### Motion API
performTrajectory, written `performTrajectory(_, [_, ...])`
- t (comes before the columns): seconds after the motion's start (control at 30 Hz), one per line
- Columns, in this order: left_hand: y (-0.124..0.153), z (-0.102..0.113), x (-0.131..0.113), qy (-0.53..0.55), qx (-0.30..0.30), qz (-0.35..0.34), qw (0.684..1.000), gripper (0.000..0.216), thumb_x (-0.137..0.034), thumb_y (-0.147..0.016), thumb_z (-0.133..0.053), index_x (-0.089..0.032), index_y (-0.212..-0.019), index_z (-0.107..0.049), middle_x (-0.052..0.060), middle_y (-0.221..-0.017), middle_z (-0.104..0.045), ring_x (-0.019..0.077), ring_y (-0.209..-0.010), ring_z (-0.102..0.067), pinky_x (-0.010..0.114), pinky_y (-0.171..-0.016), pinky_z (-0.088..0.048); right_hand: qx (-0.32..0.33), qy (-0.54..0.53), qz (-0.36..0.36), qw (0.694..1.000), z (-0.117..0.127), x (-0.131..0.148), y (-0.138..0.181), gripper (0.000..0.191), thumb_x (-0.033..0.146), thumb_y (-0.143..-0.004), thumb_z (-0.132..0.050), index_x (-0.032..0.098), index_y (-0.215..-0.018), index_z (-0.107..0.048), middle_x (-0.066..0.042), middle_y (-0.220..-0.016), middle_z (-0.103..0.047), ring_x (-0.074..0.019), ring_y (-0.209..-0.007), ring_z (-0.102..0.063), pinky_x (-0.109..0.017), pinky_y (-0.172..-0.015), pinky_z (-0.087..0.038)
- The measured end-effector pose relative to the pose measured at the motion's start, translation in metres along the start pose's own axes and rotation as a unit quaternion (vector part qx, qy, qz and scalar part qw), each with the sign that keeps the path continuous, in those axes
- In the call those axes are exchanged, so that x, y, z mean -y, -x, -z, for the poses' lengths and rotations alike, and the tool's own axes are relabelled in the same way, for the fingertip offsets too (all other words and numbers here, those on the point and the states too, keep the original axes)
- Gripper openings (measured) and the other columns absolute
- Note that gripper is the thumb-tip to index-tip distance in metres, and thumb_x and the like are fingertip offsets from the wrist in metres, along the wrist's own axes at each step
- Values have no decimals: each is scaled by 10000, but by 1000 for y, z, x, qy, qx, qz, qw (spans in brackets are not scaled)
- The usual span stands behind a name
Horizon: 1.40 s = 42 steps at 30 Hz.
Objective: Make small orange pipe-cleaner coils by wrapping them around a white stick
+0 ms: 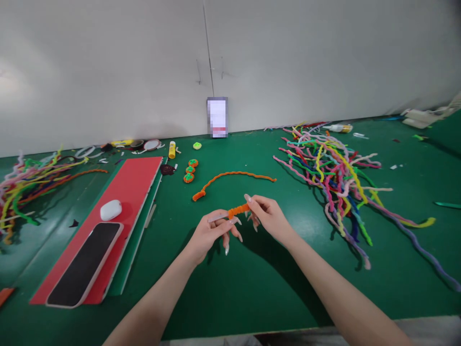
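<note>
An orange pipe cleaner [238, 210] is coiled around a thin pale stick [218, 216] between my hands, above the green table. My left hand [212, 230] grips the stick near the coil's left end. My right hand [264, 214] pinches the coil's right end between thumb and fingers. Just beyond my hands lies another orange pipe cleaner [237, 173], long and curved, with a thick coiled end [198, 195]. Further left sit several small orange rounds with green tops [190, 170] in a row. A small yellow-green piece [197, 145] lies behind them.
On the left, a red board [133, 192] carries a black phone [86, 264] and a white rounded case [111, 210]. Tangled colourful pipe cleaners [338, 178] spread at right; another bunch [32, 192] lies far left. A glue stick [172, 150] and a lit screen [217, 117] stand further back.
</note>
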<state>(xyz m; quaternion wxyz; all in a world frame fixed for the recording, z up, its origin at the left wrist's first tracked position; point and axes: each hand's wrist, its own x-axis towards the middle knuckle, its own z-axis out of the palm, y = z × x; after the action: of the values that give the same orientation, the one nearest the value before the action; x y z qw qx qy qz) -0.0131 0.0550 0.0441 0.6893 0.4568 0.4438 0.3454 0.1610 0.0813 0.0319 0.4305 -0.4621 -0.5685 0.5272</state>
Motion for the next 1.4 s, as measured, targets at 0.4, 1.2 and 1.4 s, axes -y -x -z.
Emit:
performTrajectory(0.4, [2, -3, -1, -53, -2, -25, 998, 210, -328, -783, -562, -118, -772, -547, 31, -651, -647, 30, -347, -426, 169, -385, -325, 14, -39, -46, 998, 0, 1, 0, 466, 493, -813, -457, 164, -483, -454, 55, -356, -397, -37, -273, -327, -173, -298, -254])
performTrajectory(1.2, [3, -2, -5, -54, 20, -16, 998, 191, -297, -808, -526, -127, -894, -530, 28, -663, -638, 41, -361, -453, 169, -400, -342, 61, -114, -86, 988, 3, 2, 0, 510, 497, -796, -474, 197, -401, -356, 89, -285, -291, -52, -285, -308, -224, -474, -421])
performTrajectory(1.4, [3, -1, -6, -59, 28, -34, 997, 130, -262, -812, -518, -133, -825, -512, 18, -631, -635, 40, -364, -454, 168, -411, -347, 69, -112, -91, 987, 3, 0, 0, 532, 516, -807, -447, 198, -396, -329, 87, -282, -279, -52, -289, -313, -220, -484, -423])
